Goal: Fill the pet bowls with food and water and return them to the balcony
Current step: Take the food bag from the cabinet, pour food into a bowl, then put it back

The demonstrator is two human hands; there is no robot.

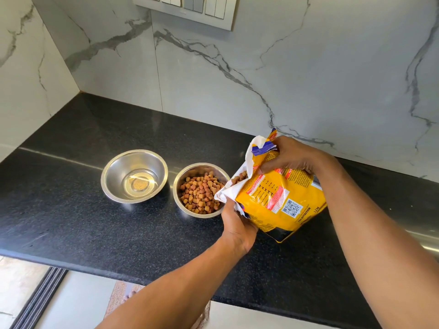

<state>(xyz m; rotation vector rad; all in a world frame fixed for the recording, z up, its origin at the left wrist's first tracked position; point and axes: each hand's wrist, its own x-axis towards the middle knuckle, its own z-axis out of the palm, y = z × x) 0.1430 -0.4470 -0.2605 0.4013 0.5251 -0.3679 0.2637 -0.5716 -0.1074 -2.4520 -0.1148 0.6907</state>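
Two steel bowls stand side by side on the black counter [71, 186]. The left bowl [111, 172] holds no kibble, only a sheen at its bottom. The right bowl [177, 186] is filled with brown kibble [199, 193]. A yellow pet food bag [280, 200] is tilted with its torn white mouth at the right bowl's rim, kibble showing in the opening. My left hand [237, 224] grips the bag's lower mouth edge. My right hand [292, 155] holds the bag from above, near its top.
Marble-patterned walls rise behind and to the left of the counter. A switch panel [190, 10] is mounted high on the back wall. The counter's front edge runs along the lower left, with floor tiles and a mat [118, 298] below. A steel edge [425, 236] shows at the far right.
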